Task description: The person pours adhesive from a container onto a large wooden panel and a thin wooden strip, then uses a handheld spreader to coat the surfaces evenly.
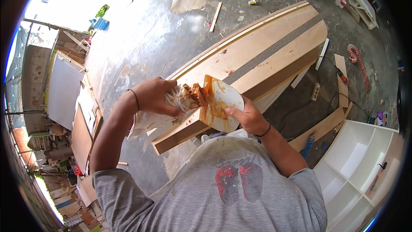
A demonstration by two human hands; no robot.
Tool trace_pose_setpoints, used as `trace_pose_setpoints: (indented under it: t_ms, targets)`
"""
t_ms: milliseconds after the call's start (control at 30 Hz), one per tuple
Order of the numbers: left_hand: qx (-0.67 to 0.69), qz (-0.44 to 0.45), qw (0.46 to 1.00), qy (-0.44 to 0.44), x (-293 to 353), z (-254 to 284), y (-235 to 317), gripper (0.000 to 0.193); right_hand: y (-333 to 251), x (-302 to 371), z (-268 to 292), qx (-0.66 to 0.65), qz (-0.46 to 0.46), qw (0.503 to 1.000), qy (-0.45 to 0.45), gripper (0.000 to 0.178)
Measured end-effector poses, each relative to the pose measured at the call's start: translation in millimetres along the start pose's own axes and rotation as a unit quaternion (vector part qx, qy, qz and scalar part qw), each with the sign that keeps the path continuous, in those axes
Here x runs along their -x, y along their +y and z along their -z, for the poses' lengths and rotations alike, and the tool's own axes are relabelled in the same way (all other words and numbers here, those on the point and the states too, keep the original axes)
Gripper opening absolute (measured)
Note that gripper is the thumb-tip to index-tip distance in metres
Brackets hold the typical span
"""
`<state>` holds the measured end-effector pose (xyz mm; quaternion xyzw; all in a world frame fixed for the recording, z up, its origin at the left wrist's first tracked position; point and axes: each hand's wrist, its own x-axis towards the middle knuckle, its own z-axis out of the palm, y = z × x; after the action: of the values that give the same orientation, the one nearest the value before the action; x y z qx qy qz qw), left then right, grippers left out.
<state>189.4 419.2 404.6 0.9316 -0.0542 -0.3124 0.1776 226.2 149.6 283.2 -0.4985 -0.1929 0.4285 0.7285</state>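
My left hand (pixel 155 96) is closed around a crumpled whitish plastic bag (pixel 179 99), its open end smeared with thick orange-brown glue. In my right hand (pixel 250 118) is a thin white spreader sheet (pixel 231 99), rounded on one side and straight on the other. Brown glue coats much of that sheet, and its straight edge meets the mouth of the bag. My right thumb presses on the sheet's face; the fingers behind it are hidden. Below both hands lies a long wooden panel (pixel 274 34) with a dark grey strip and a few reddish stains.
A white shelf unit (pixel 358 163) stands at the lower right, with a screwdriver-like tool (pixel 378 176) in it. Cables, a power strip (pixel 316 91) and boards lie on the right floor. Stacked sheets (pixel 66 90) lean at left. A loose wood strip (pixel 216 17) lies beyond the panel.
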Motion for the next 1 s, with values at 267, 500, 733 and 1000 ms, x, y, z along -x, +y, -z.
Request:
trace_pose_setpoints:
  t_ms: [267,500,733,1000]
  targets:
    - [0.036,-0.027,0.995,0.087,11,-6,-15,0.053,-24,-10,-2,-0.016,0.136,0.982,0.13,0.036]
    - [0.125,-0.05,0.973,0.185,15,-31,-32,0.049,-44,-7,-15,-0.021,0.203,0.968,0.148,0.036]
    - [0.127,-0.072,0.95,0.277,9,-63,-65,0.052,-57,-7,-27,-0.156,0.147,0.972,0.094,0.038]
    - [0.474,-0.098,0.746,0.456,1,-133,-153,0.059,-59,19,28,-0.345,0.245,0.901,0.093,0.05]
